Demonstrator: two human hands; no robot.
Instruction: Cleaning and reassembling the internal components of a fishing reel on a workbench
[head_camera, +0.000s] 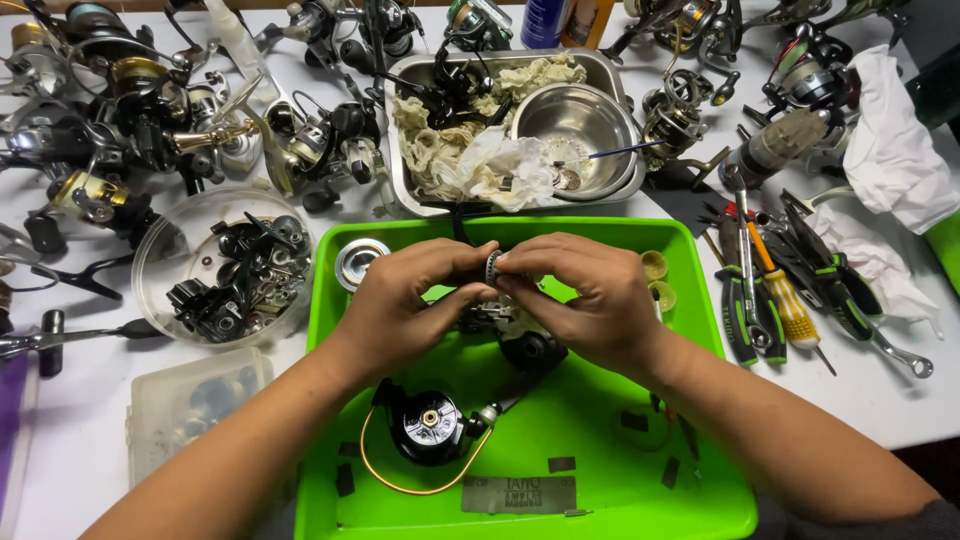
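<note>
Over a bright green tray (640, 500), my left hand (400, 295) and my right hand (585, 295) meet fingertip to fingertip. Both pinch a small silver ring-shaped gear (492, 266) between them. Under my hands a dark reel body part (528, 350) lies partly hidden. Nearer me in the tray rests a black reel rotor (428, 425) with a thin gold wire bail (390, 482). A round metal spool piece (358, 262) sits at the tray's far left corner.
A steel pan (412, 75) holds rags and a steel bowl (580, 125). A clear round dish of dark parts (228, 275) stands left. Screwdrivers, pliers and a wrench (790, 300) lie right. Many fishing reels (130, 110) crowd the back. White cloths (890, 140) sit far right.
</note>
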